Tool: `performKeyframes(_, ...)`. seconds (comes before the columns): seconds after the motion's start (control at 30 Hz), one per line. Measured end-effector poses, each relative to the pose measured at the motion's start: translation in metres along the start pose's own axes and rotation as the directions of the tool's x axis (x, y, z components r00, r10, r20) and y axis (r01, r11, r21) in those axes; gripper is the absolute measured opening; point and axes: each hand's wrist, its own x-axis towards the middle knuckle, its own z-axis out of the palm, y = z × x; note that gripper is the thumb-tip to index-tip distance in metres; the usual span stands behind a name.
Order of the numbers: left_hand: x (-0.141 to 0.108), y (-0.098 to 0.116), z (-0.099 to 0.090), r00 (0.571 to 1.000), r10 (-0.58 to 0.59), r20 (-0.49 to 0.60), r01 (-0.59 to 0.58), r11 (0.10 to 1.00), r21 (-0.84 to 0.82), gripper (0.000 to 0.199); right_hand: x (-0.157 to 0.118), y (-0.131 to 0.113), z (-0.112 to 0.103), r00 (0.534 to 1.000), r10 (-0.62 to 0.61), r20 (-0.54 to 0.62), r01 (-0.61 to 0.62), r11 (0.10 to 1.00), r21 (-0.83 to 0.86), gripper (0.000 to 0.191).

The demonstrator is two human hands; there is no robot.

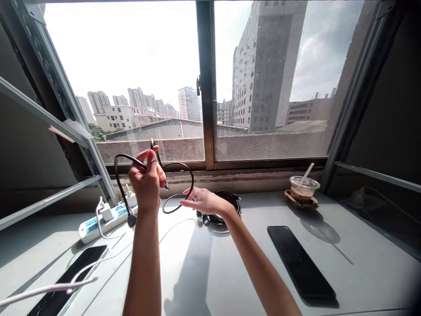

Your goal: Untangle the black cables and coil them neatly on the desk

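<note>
Cable [192, 176] is up off the bench [237, 267] in my feed, black and loopy, one plug [131, 219] hanging near the power strip [113, 221]. My left grip [148, 173] is curled round it, so yeah, that one's got it. Right grip [199, 199] is at the lower loop, fingers kinda loose, can't tell if it's pinching. Coiled bundle [234, 205] sits just behind.
</note>
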Motion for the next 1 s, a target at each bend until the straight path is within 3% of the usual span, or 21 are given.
performKeyframes(0.17,0.002,0.001,-0.005,0.985,0.171,-0.030,-0.170,0.985,0.037,0.041,-0.002,-0.015,0.004,0.958,-0.177,-0.227,0.214,0.965,0.152,0.024)
performKeyframes(0.3,0.008,0.001,-0.010,0.966,0.245,-0.083,-0.244,0.969,0.023,0.045,-0.016,-0.029,-0.012,0.861,-0.270,-0.432,0.394,0.890,0.230,0.032)
performKeyframes(0.4,0.012,-0.002,-0.014,0.975,0.185,-0.126,-0.178,0.982,0.069,0.048,-0.028,-0.033,-0.031,0.766,-0.262,-0.588,0.472,0.849,0.236,0.039)
performKeyframes(0.57,0.018,-0.014,-0.024,0.973,0.039,-0.226,0.017,0.971,0.238,0.060,-0.055,-0.027,-0.066,0.618,-0.142,-0.773,0.452,0.869,0.202,0.039)
performKeyframes(0.63,0.020,-0.016,-0.028,0.982,0.006,-0.187,0.038,0.971,0.235,0.065,-0.067,-0.021,-0.079,0.560,-0.096,-0.823,0.470,0.855,0.220,0.039)
performKeyframes(0.73,0.021,-0.013,-0.035,0.997,-0.061,-0.052,0.072,0.967,0.244,0.061,-0.083,-0.011,-0.096,0.513,-0.044,-0.857,0.468,0.852,0.236,0.037)
performKeyframes(0.83,0.021,-0.007,-0.039,0.987,-0.160,0.028,0.151,0.968,0.200,0.061,-0.094,-0.002,-0.106,0.476,-0.018,-0.879,0.492,0.834,0.249,0.034)
performKeyframes(0.9,0.020,-0.002,-0.039,0.970,-0.237,0.051,0.223,0.955,0.195,0.056,-0.098,0.002,-0.109,0.478,-0.002,-0.878,0.524,0.803,0.284,0.033)
performKeyframes(1.0,0.015,0.007,-0.035,0.944,-0.308,0.116,0.269,0.926,0.265,0.049,-0.102,0.000,-0.109,0.572,0.018,-0.820,0.501,0.784,0.366,0.037)
